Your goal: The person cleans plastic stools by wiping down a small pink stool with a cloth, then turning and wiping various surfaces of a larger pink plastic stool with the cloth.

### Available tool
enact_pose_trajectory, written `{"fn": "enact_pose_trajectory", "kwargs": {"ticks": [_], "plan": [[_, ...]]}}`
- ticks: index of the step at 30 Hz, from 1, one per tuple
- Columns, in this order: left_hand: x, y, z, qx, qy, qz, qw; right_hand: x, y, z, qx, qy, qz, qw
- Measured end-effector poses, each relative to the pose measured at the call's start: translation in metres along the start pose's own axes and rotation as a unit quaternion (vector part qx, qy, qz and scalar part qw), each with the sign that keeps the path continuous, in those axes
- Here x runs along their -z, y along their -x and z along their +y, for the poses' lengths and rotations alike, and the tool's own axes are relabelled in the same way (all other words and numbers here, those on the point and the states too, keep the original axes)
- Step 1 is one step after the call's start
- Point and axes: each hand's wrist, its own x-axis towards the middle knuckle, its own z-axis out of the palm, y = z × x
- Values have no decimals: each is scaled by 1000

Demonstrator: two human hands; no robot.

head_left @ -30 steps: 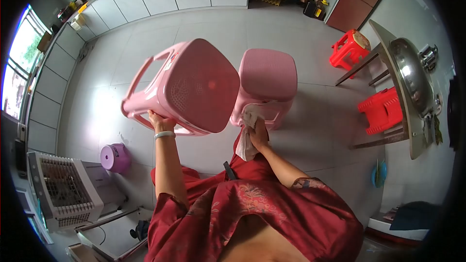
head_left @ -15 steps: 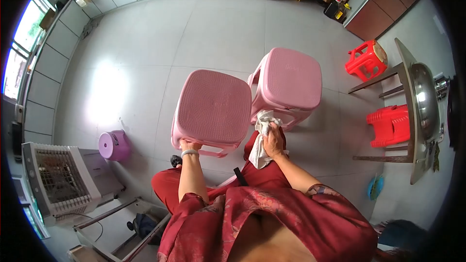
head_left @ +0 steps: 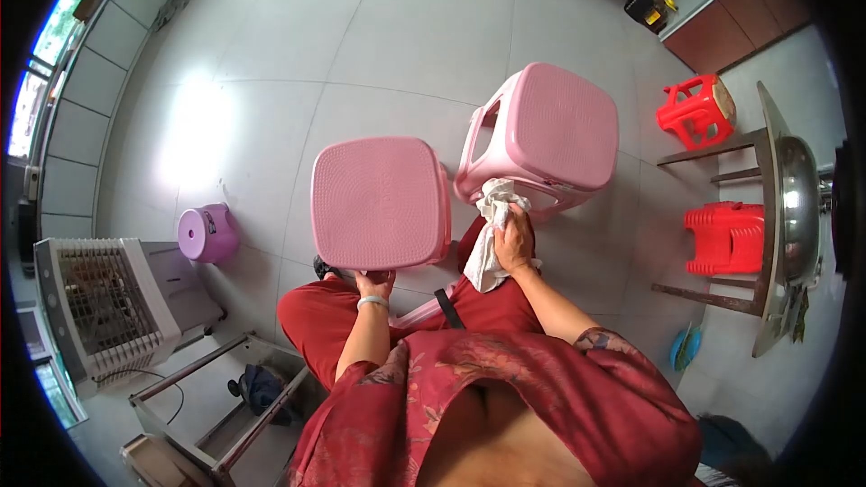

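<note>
A pink plastic stool (head_left: 381,203) stands in front of me with its seat facing up. My left hand (head_left: 374,283), with a pale bangle at the wrist, grips its near edge, the fingers partly hidden under the seat rim. To the right and a little farther off is a second pink stool (head_left: 564,126), also upright, its open side frame turned toward the left. My right hand (head_left: 515,242) is closed on a white cloth (head_left: 490,243), which hangs over my knee close to the near side of that second stool.
At the left are a small purple stool (head_left: 207,233), an air cooler (head_left: 106,311) and a metal frame (head_left: 236,415). Two red stools (head_left: 699,113) are by a table (head_left: 773,243) on the right. A blue basin (head_left: 686,348) lies near the wall.
The left pink stool, earlier held tilted in the air, has come down and turned seat up. The view has shifted, and the right hand still holds the cloth.
</note>
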Motion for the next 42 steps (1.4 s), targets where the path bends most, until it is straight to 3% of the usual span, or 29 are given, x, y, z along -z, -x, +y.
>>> {"fn": "enact_pose_trajectory", "kwargs": {"ticks": [3, 4, 7, 11, 12, 15, 16, 19, 20, 22, 24, 26, 27, 28, 30, 32, 37, 38, 39, 42], "plan": [[13, 6, -2, 97, 75, -49, 991, -6, 3, 6, 4, 23, 11, 1000], [8, 24, -12, 48, 21, -50, 997, -6, 3, 5, -9, 1, 24, 1000], [-2, 46, -18, 91, -91, 120, 984, -10, 8, 11, -3, -6, 32, 999], [-34, 100, -39, 122, -222, 92, 963, -7, 4, 5, -9, -51, 55, 997], [-40, 114, -42, 109, -264, -9, 958, -6, 4, 4, -23, -72, 54, 996], [-95, 139, -66, -39, -377, -92, 921, -33, 12, 22, -75, -99, 40, 991], [-112, 138, -75, -78, -380, -145, 910, -31, 9, 21, -41, -107, 72, 991], [-175, 144, -102, -164, -466, -185, 850, 4, -6, -5, -195, -218, 39, 955], [-192, 135, -109, -194, -502, -211, 816, 9, -14, 2, -173, -199, 58, 963], [-222, 102, -122, -225, -548, -245, 767, 44, -29, 21, -344, -329, -5, 880], [-252, 79, -138, -217, -561, -264, 754, 74, -43, 64, -406, -395, 30, 823], [-285, 69, -155, -199, -561, -284, 752, 111, -69, 91, -358, -484, 234, 764], [-299, 61, -164, -199, -577, -283, 740, 139, -87, 90, -314, -552, 361, 683], [-309, 50, -173, -199, -592, -281, 728, 143, -94, 127, -310, -600, 391, 625], [-327, 29, -185, -175, -633, -288, 697, 159, -104, 184, -300, -646, 419, 564], [-337, 15, -196, -173, -633, -299, 693, 170, -114, 208, -313, -649, 431, 543], [-353, -13, -211, -131, -652, -284, 691, 118, -111, 263, -354, -654, 344, 573], [-354, -22, -218, -51, -635, -274, 720, 118, -111, 258, -356, -666, 331, 567], [-351, -31, -222, -68, -673, -267, 686, 119, -110, 253, -357, -677, 317, 560], [-336, -72, -238, -88, -648, -281, 703, 120, -114, 251, -364, -681, 305, 558]]}}
